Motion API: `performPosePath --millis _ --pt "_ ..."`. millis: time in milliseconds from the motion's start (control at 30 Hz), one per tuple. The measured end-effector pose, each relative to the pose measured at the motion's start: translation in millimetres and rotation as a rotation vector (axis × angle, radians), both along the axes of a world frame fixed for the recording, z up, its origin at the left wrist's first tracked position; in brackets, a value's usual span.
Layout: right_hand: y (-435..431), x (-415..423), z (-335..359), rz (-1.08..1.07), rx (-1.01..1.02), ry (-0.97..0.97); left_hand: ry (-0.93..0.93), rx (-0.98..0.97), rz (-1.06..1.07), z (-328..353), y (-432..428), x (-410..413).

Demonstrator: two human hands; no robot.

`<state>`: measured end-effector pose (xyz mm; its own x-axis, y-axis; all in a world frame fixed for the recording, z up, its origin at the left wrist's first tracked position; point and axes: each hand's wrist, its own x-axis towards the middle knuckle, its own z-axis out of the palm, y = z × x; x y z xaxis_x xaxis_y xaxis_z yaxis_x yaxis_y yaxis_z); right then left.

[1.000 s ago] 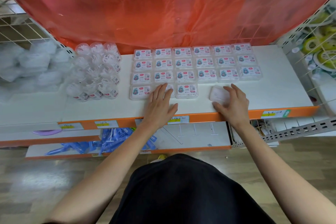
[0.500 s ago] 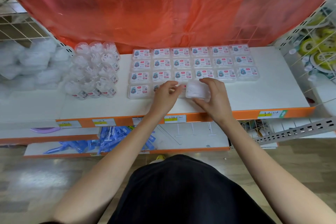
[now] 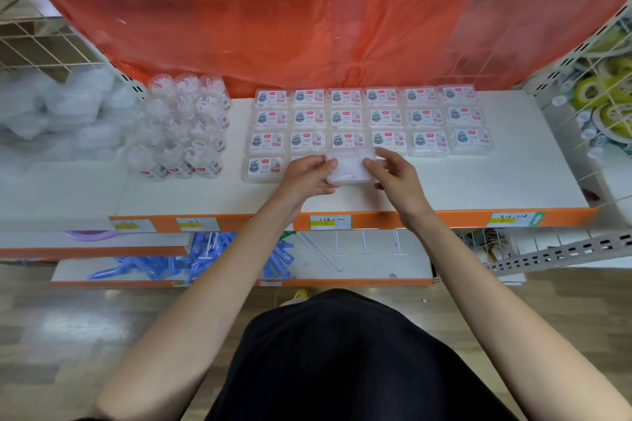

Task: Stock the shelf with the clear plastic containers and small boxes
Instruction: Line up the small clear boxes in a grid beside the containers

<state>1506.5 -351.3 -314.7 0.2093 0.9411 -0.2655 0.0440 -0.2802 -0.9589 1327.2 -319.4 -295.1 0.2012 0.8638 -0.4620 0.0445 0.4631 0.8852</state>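
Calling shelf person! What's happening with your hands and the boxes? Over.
Left hand and right hand pinch one clear box at the front row. Nothing seen blocking.

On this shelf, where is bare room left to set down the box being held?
Bare shelf lies right of the right hand, between the third row of small boxes and the orange edge. A thinner bare strip runs in front of the round containers. Behind the held box, the rows sit packed.

White shelf (image 3: 478,181), rows of small labelled boxes (image 3: 386,118) in a grid, clear round containers (image 3: 184,133) clustered to their left
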Motion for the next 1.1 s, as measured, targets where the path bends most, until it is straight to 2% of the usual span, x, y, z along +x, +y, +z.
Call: performPosePath --millis 200,367,500,633,833,967,1100 --pt "1 3 5 0.021 0.037 0.124 0.005 -0.069 0.034 6 0 2" --pt "-1 5 10 0.098 0.256 0.072 -0.066 -0.228 0.103 9 6 0" --pt "-3 2 4 0.172 0.295 -0.030 -0.170 -0.249 0.134 7 9 0" --pt "-3 6 -3 0.177 0.247 -0.088 -0.267 -0.187 0.153 2 11 -7" --pt "4 5 1 0.003 0.080 0.125 -0.255 -0.057 0.053 -3 8 -13" --pt "10 -2 8 0.039 -0.049 0.141 -0.234 -0.033 -0.001 -4 5 -12" --pt "13 -7 4 0.076 -0.087 0.110 -0.215 -0.024 -0.002 -4 5 -12"
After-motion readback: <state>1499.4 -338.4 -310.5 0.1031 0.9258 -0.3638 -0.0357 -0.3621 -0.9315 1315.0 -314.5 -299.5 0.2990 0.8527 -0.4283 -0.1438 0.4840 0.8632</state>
